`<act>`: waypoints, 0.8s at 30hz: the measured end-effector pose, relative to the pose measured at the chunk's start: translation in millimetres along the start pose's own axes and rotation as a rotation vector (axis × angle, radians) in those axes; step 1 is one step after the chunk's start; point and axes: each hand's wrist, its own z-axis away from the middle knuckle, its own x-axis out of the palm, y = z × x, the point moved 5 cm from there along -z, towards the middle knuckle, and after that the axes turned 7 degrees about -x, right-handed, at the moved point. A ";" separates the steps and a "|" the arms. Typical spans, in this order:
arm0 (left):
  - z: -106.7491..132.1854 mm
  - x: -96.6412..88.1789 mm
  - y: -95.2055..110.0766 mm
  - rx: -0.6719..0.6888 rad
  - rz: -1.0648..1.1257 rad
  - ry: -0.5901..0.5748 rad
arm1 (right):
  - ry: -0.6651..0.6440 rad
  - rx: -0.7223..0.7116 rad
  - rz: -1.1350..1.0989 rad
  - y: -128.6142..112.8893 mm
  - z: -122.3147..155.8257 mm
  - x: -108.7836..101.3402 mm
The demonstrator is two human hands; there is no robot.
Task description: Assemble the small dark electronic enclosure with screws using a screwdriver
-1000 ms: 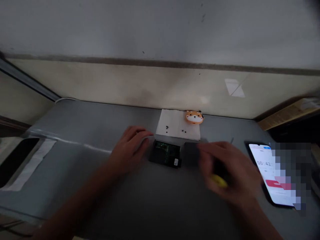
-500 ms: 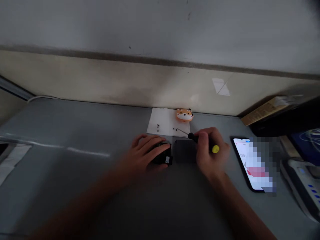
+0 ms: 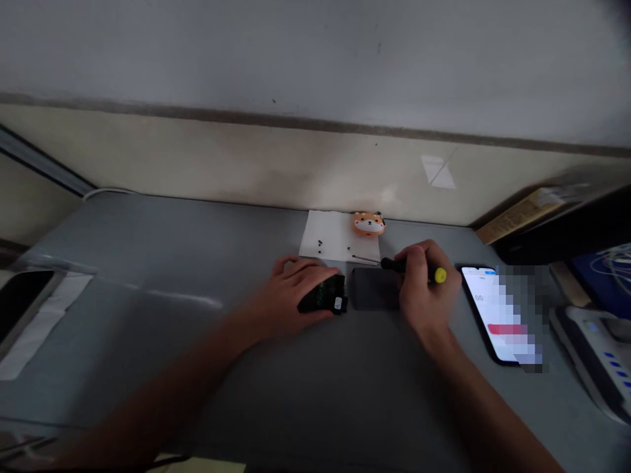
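Observation:
My left hand lies over a small black device with a green circuit board and grips it from the left. My right hand is closed round a screwdriver with a black grip and a yellow end; its thin shaft points left toward the white paper. A dark grey flat cover lies between my hands, just under the right fingers. Several tiny black screws rest on the paper.
An orange animal-shaped figure stands at the paper's far corner by the wall. A lit phone lies right of my right hand. A grey machine sits at the right edge, a cardboard box behind it. The grey tabletop stretches to the left.
My left hand moved onto the black device and gripped it. My right hand carried the screwdriver up toward the paper; the tool's tip now points left over the paper's near edge.

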 end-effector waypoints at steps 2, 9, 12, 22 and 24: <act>-0.1 -0.9 0.4 -0.004 0.010 -0.012 | 0.027 0.064 -0.051 2.6 -2.7 -0.4; -6.1 -0.2 -4.8 -0.100 0.044 -0.004 | 0.172 0.386 -0.306 16.8 8.9 8.9; -9.3 -1.4 -3.0 -0.115 0.032 -0.011 | 0.212 0.324 -0.315 11.5 13.4 10.3; -10.2 -1.9 -0.7 -0.134 0.096 -0.013 | 0.390 0.274 -0.265 8.3 15.6 3.7; -10.0 -2.9 -0.1 -0.133 0.094 -0.007 | 0.397 0.278 -0.275 9.6 16.2 3.9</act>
